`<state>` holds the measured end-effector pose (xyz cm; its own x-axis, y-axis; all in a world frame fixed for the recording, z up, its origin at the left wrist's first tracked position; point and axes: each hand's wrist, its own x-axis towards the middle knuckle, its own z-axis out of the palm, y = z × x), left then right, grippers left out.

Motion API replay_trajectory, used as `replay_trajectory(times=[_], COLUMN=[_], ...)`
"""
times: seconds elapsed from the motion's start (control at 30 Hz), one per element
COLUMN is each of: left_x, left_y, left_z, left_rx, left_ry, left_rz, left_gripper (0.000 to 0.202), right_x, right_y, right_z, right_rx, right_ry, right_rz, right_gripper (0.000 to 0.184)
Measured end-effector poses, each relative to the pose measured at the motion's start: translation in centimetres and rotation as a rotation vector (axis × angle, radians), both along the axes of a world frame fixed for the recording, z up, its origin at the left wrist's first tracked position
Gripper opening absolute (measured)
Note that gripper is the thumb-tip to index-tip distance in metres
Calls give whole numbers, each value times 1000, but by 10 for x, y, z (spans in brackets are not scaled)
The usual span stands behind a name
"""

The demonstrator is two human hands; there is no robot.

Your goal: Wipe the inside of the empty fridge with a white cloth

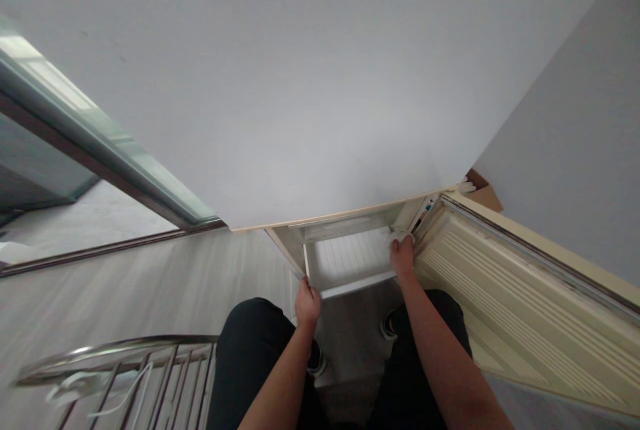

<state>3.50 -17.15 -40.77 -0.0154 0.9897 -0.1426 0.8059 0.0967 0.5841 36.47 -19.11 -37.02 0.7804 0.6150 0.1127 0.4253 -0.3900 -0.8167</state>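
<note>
In front of me a white drawer [353, 260] with a ribbed bottom sticks out of a cream refrigerator cabinet [287, 248]. My left hand [307, 303] is closed at the drawer's front left corner, beside the cabinet's left edge. Pinched in my right hand [403, 257] is a white cloth [399, 237], at the drawer's right side; whether it is fabric or paper I cannot tell. The cream refrigerator door [520, 297] stands swung out to the right, its ribbed inner side facing up toward me.
A large pale panel [320, 83] rises above the cabinet. Behind the door sits a cardboard box [485, 193] with white things in it. At lower left is a metal rack [125, 363] with a white plastic-looking item. A sliding-door track [110, 253] crosses the grey floor [200, 277].
</note>
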Motion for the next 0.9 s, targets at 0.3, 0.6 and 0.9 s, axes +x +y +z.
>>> replay_trajectory(times=[0.3, 0.6, 0.9], left_x=[-3, -3, 0], left_y=[1, 1, 1], left_z=[1, -1, 3], left_rx=[-30, -18, -36], left_ry=[14, -7, -121], left_rz=[-26, -4, 37], left_gripper=[49, 48, 48], right_x=[-4, -2, -26], right_y=[16, 15, -27], right_z=[-13, -17, -2], right_rx=[-543, -583, -671], right_ry=[-91, -196, -156], right_rz=[168, 271, 439], right_gripper=[53, 80, 50])
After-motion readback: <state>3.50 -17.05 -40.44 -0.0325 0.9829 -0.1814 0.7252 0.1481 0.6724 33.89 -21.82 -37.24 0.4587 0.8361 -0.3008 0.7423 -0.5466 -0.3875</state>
